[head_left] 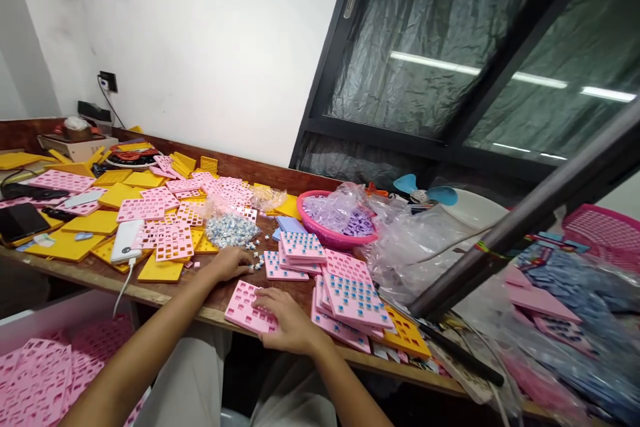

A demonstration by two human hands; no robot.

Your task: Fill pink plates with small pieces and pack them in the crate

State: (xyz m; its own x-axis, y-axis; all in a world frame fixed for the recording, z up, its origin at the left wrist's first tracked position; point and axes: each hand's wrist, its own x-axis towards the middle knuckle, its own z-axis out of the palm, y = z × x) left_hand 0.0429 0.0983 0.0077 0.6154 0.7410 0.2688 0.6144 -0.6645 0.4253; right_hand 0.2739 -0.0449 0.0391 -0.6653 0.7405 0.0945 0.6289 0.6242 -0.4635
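Observation:
A pink foam-like board (pixel 243 307) with rows of square holes lies at the table's front edge. My right hand (pixel 286 321) is over its right end, fingers across the top and thumb by the near edge, holding it. Beyond the board, my left hand (pixel 233 264) rests low with curled fingers beside loose small blue-and-white pieces (pixel 257 260). Whatever its fingertips hold is hidden. A heap of the same pieces (pixel 230 230) lies just behind that hand. To the right are stacked pink boards with blue pieces in their holes (pixel 353 297).
Yellow boards (pixel 83 240), pink hole boards and a white power bank (pixel 127 240) with a cable cover the left side. A pink basket (pixel 340 240) of purple pieces stands behind. Plastic bags (pixel 405 247) and a slanted metal bar (pixel 500 240) are at right.

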